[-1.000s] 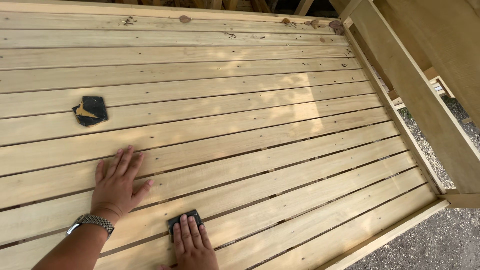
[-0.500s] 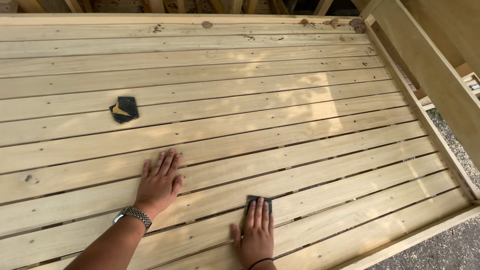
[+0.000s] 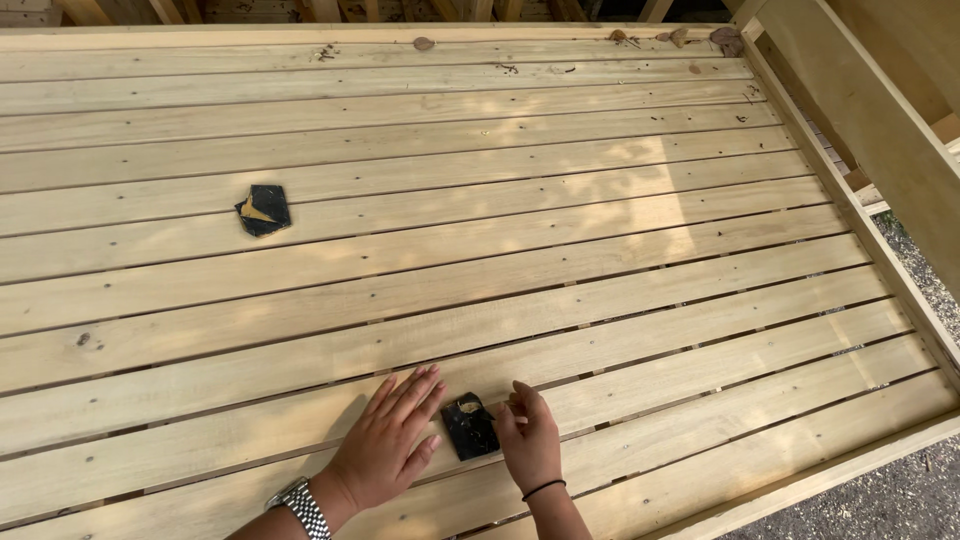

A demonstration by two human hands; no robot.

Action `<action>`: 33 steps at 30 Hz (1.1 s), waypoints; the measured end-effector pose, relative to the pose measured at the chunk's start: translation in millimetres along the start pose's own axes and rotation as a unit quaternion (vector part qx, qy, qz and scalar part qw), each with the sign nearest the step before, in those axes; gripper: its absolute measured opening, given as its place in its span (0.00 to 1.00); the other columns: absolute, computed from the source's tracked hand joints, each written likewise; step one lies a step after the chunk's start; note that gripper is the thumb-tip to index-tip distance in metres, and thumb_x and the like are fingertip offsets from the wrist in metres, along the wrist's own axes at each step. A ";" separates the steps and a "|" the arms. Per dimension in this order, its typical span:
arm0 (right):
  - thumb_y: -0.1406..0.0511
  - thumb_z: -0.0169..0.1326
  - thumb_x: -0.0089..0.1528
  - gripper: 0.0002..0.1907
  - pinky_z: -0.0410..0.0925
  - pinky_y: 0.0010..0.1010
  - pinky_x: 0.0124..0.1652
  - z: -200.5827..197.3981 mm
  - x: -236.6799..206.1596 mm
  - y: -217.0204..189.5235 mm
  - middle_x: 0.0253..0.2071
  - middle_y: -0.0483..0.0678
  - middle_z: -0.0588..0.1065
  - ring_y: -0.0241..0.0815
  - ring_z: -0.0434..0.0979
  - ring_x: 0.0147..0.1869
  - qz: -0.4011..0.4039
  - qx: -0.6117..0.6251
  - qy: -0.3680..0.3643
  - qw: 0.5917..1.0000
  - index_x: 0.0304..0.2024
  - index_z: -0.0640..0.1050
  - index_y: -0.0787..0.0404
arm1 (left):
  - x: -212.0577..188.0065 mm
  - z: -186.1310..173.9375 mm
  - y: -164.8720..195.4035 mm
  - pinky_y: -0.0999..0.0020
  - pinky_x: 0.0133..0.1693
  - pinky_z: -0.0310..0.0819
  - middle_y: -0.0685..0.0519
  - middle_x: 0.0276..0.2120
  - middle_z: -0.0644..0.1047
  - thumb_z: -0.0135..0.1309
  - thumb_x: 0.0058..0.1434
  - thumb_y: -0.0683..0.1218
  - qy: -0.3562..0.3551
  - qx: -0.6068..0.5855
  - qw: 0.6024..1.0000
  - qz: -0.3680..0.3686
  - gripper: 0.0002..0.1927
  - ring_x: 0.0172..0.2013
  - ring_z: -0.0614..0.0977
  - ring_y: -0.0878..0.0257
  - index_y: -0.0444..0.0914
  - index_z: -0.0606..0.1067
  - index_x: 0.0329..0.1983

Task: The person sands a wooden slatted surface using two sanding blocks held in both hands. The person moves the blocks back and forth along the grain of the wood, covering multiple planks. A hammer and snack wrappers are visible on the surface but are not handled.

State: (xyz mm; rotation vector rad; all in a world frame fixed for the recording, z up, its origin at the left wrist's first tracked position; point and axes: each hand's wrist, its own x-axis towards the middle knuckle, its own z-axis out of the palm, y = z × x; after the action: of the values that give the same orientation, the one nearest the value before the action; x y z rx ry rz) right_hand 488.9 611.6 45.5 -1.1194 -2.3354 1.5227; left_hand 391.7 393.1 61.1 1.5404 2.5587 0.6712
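Pressing my left hand [image 3: 385, 440] flat and open on the pale slatted deck [image 3: 560, 250], my right hand [image 3: 528, 440] with curled fingers touching the black sanding pad [image 3: 469, 426] lying between both hands, grip on it unclear, second black pad [image 3: 263, 210] well apart up left.

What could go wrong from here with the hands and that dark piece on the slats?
Three risks, judged from this view:
1. The small dark sanding piece lies close to a gap between the wooden slats; it might snag there or slip through.
2. The left hand rests flat on bare wood, so splinters seem possible if it slides.
3. The right hand touches the piece only at its edge, so the grip may be weak.
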 end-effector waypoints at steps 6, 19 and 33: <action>0.58 0.48 0.65 0.30 0.58 0.46 0.66 -75.5 21.0 62.5 0.69 0.56 0.63 0.56 0.62 0.72 -0.115 -0.307 0.180 0.927 0.68 0.66 0.60 | 4.0 36.2 32.6 0.54 0.70 0.34 0.39 0.74 0.48 0.28 0.72 0.69 0.063 0.090 0.986 0.129 0.45 0.74 0.48 0.50 0.28 0.48 0.74; 0.52 0.37 0.67 0.34 0.42 0.47 0.73 -95.6 29.6 107.1 0.75 0.54 0.55 0.51 0.48 0.80 -0.129 -0.408 0.168 0.888 0.73 0.57 0.58 | 7.7 67.0 53.3 0.51 0.72 0.30 0.43 0.75 0.47 0.27 0.69 0.72 0.087 0.151 0.973 0.148 0.43 0.75 0.44 0.54 0.39 0.49 0.76; 0.54 0.39 0.67 0.32 0.41 0.47 0.73 -96.7 24.8 93.6 0.75 0.55 0.56 0.52 0.48 0.80 -0.139 -0.393 0.162 0.894 0.72 0.59 0.60 | 38.9 90.1 79.6 0.51 0.70 0.27 0.38 0.74 0.48 0.25 0.68 0.75 -0.033 0.062 0.991 0.112 0.49 0.74 0.44 0.51 0.32 0.50 0.74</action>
State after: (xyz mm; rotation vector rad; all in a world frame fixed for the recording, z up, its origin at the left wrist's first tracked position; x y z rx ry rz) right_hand 565.3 718.4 7.0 -0.9795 -2.7399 0.2277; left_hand 463.9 487.6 18.2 1.8753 2.4450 0.4793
